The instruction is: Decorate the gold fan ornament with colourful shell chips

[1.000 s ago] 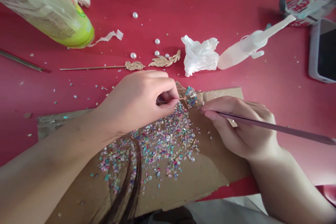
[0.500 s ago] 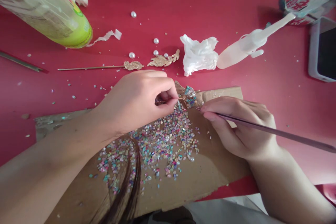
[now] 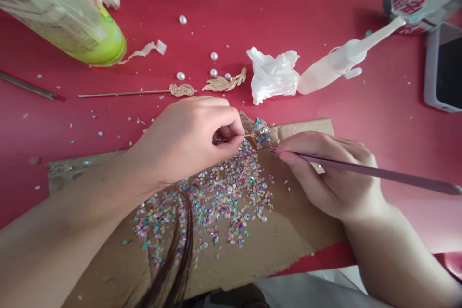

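My left hand is closed in a pinch on the thin stem of a gold hairpin ornament whose fan-shaped head is filled with blue and pink chips. My right hand grips a long thin purple stick like a pen, its tip touching the ornament's head. Both hands rest over a brown cardboard sheet covered with several small coloured shell chips. A strand of dark hair hangs over the chips.
On the red table lie a crumpled white tissue, a translucent glue bottle, gold leaf pieces, a gold hair stick, loose pearls, a green-capped bottle, a phone and a printed packet.
Almost nothing moved; the far end of the stick in my right hand has lifted slightly, and both hands stay at the ornament.
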Demonstrator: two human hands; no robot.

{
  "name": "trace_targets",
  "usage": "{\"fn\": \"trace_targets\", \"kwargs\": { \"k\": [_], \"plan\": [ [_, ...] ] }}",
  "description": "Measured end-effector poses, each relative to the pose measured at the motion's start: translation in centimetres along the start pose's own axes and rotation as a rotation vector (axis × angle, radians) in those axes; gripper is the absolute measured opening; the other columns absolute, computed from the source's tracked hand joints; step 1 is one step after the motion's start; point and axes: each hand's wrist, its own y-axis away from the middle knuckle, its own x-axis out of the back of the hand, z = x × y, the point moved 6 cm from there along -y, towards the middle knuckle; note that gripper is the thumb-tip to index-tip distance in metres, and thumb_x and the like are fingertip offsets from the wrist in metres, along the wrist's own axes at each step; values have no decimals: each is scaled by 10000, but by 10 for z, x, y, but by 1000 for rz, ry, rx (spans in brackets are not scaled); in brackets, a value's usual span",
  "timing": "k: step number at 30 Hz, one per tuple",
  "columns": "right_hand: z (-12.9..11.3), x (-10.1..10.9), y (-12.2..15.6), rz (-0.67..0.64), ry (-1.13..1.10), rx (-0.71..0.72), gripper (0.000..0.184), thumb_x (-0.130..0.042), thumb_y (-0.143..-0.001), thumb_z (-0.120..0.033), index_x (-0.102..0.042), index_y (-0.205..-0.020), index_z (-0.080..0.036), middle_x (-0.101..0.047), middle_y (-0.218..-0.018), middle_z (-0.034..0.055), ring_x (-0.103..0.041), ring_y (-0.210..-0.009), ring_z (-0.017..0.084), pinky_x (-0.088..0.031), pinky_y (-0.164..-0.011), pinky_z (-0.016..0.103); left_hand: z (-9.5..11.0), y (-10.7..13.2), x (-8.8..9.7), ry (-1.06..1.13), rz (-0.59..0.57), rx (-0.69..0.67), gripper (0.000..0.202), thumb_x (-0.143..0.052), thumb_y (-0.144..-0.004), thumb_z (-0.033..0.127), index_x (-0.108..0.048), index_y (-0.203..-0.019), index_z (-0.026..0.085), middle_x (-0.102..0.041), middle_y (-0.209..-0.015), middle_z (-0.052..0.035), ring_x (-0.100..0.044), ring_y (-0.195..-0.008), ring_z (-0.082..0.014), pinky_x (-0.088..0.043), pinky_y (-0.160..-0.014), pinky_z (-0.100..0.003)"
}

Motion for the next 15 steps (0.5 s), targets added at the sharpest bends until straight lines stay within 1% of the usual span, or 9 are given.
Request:
{"fn": "trace_targets", "kwargs": {
  "k": [6, 10, 15],
  "plan": [
    [0, 1, 0, -4, 3, -3, 110, -561, -976, -171, -608, -885, -209, -733, -746, -21, -644, -579, 98, -497, -558, 224, 0, 0, 0, 9, -3, 4, 120, -611, -818, 116, -669, -756, 200, -630, -743, 36, -545, -696, -75, -385, -648, -201],
    [1, 1, 0, 6, 0, -7, 102, -568, -975, -168, -604, -894, -219, -738, -755, -21, -664, -600, 107, -508, -562, 229, -1, 0, 1, 11, -4, 6, 116, -617, -820, 117, -671, -757, 197, -628, -741, 36, -543, -693, -72, -383, -645, -199],
    [0, -2, -1, 10, -28, 22, 83, -586, -969, -174, -601, -899, -216, -745, -783, 4, -705, -671, 127, -540, -620, 247, 0, 0, 0, 14, -4, 5, 111, -624, -819, 114, -670, -757, 194, -625, -744, 39, -537, -697, -66, -386, -654, -194]
  ]
}}
